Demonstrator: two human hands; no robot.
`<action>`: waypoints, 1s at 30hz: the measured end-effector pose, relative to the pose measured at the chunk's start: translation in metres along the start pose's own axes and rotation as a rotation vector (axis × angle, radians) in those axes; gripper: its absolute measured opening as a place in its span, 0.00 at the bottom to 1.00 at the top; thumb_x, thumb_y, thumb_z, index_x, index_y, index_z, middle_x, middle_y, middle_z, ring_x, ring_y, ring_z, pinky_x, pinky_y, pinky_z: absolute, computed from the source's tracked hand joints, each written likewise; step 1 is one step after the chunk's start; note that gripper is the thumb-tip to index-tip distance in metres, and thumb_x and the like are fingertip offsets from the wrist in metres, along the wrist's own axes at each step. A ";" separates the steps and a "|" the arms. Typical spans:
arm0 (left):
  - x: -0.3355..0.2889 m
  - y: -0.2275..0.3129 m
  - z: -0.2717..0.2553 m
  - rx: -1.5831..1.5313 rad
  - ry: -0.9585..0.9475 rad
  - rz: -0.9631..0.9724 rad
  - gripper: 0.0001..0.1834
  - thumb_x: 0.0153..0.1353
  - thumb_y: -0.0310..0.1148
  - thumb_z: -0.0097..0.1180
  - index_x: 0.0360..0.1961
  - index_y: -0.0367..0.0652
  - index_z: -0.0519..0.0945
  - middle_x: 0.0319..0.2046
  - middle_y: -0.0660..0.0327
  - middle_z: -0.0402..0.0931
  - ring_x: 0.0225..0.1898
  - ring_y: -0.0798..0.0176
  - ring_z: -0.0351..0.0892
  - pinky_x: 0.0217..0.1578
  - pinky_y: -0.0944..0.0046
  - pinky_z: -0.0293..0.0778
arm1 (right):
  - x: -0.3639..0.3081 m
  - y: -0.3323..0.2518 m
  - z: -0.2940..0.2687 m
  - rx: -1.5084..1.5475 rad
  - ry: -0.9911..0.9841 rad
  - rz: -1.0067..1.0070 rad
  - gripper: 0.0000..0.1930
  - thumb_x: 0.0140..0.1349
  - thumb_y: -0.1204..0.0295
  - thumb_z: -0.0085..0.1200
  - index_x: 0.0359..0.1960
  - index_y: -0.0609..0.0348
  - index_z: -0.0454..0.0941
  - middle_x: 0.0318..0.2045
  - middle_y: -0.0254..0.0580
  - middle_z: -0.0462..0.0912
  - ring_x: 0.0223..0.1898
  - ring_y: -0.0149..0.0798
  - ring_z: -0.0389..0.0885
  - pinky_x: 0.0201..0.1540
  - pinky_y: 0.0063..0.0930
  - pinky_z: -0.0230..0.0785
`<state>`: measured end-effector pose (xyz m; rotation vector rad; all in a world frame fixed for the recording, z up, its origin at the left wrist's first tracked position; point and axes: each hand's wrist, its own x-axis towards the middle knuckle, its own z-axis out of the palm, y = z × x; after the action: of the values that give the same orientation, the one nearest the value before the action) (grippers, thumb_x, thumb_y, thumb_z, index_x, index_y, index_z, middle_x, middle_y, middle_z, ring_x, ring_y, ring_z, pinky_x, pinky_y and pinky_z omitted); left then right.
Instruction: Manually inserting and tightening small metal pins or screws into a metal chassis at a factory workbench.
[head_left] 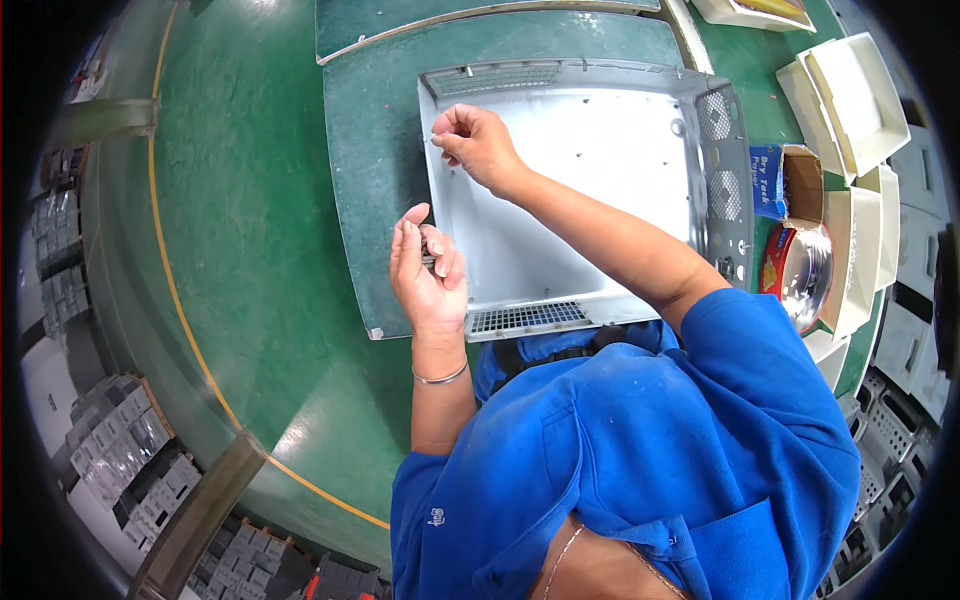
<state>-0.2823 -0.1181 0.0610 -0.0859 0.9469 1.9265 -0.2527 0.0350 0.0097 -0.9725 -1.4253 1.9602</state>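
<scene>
A large shallow sheet-metal case [600,140] lies open side up in front of me, with perforated vents in its walls and small studs on its floor. My right hand [478,150] is over the case's left edge near the far corner, thumb and fingertips pinched together; what they hold, if anything, is too small to make out. My left hand [428,280] is palm up beside the near left part of the case. Its fingers curl over several small dark metal pieces [429,262], whose exact kind I cannot tell.
Under the case is a green-topped table [375,190]. To its right stand an open blue cardboard box [768,180], a red round container [800,275] with clear wrap, and cream plastic bins [855,100]. Stacked grey parts [120,430] and a metal post [200,510] are at the left.
</scene>
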 end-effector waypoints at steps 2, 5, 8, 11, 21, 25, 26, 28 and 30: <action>0.000 -0.001 -0.001 0.004 0.006 0.001 0.13 0.64 0.34 0.38 0.42 0.38 0.69 0.16 0.66 0.61 0.12 0.75 0.55 0.08 0.77 0.51 | 0.001 0.003 0.003 -0.050 0.022 -0.056 0.03 0.52 0.79 0.50 0.27 0.61 0.69 0.22 0.32 0.73 0.22 0.24 0.70 0.24 0.17 0.65; 0.000 -0.001 0.001 -0.007 0.002 0.003 0.13 0.64 0.34 0.38 0.42 0.38 0.69 0.16 0.67 0.61 0.12 0.76 0.55 0.08 0.77 0.51 | 0.004 0.006 0.006 -0.096 0.042 -0.118 0.02 0.53 0.78 0.49 0.27 0.60 0.68 0.22 0.33 0.73 0.21 0.24 0.70 0.23 0.17 0.64; 0.000 0.000 0.002 -0.006 -0.002 0.013 0.13 0.63 0.37 0.40 0.39 0.38 0.70 0.16 0.66 0.64 0.12 0.76 0.56 0.08 0.78 0.51 | 0.006 0.003 0.009 -0.037 0.023 -0.063 0.02 0.55 0.76 0.47 0.27 0.59 0.68 0.21 0.34 0.73 0.21 0.24 0.70 0.22 0.18 0.63; -0.001 -0.001 0.002 -0.002 0.028 0.017 0.14 0.63 0.38 0.41 0.37 0.38 0.71 0.16 0.66 0.64 0.12 0.76 0.56 0.08 0.78 0.51 | 0.007 -0.001 0.009 0.031 -0.011 0.049 0.04 0.57 0.73 0.46 0.27 0.58 0.68 0.21 0.35 0.73 0.21 0.24 0.69 0.21 0.18 0.63; -0.003 0.006 -0.005 -0.122 0.034 0.008 0.11 0.61 0.30 0.41 0.39 0.34 0.69 0.22 0.61 0.68 0.15 0.73 0.60 0.10 0.76 0.55 | -0.003 0.000 0.004 -0.075 -0.068 0.086 0.09 0.58 0.66 0.46 0.24 0.57 0.69 0.16 0.32 0.72 0.15 0.23 0.66 0.16 0.17 0.59; -0.006 0.007 -0.008 -0.089 0.006 0.030 0.12 0.60 0.27 0.39 0.42 0.33 0.68 0.25 0.58 0.69 0.16 0.72 0.61 0.11 0.76 0.56 | -0.001 -0.006 0.006 -0.161 -0.074 0.117 0.12 0.58 0.64 0.46 0.21 0.57 0.69 0.16 0.32 0.73 0.14 0.22 0.65 0.14 0.17 0.55; -0.007 0.008 -0.008 -0.074 -0.005 0.036 0.12 0.61 0.27 0.38 0.43 0.33 0.68 0.26 0.57 0.69 0.16 0.72 0.61 0.11 0.76 0.56 | -0.002 -0.005 0.005 -0.128 -0.081 0.160 0.12 0.58 0.63 0.47 0.21 0.57 0.69 0.17 0.31 0.72 0.12 0.21 0.62 0.13 0.16 0.53; -0.011 0.011 -0.004 -0.061 -0.021 0.037 0.13 0.61 0.28 0.39 0.45 0.34 0.67 0.24 0.59 0.69 0.16 0.73 0.60 0.11 0.77 0.55 | -0.006 -0.001 0.003 -0.108 0.012 0.073 0.12 0.58 0.63 0.47 0.22 0.57 0.70 0.18 0.30 0.71 0.12 0.21 0.60 0.13 0.16 0.53; -0.015 0.013 -0.004 -0.045 -0.056 0.039 0.15 0.62 0.30 0.39 0.48 0.35 0.66 0.23 0.60 0.68 0.15 0.74 0.59 0.11 0.77 0.54 | -0.014 -0.003 0.000 -0.066 0.046 0.049 0.10 0.57 0.64 0.49 0.24 0.56 0.72 0.19 0.27 0.69 0.14 0.20 0.60 0.14 0.16 0.51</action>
<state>-0.2854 -0.1348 0.0717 -0.0403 0.8740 1.9763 -0.2441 0.0251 0.0163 -1.0846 -1.4620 1.9229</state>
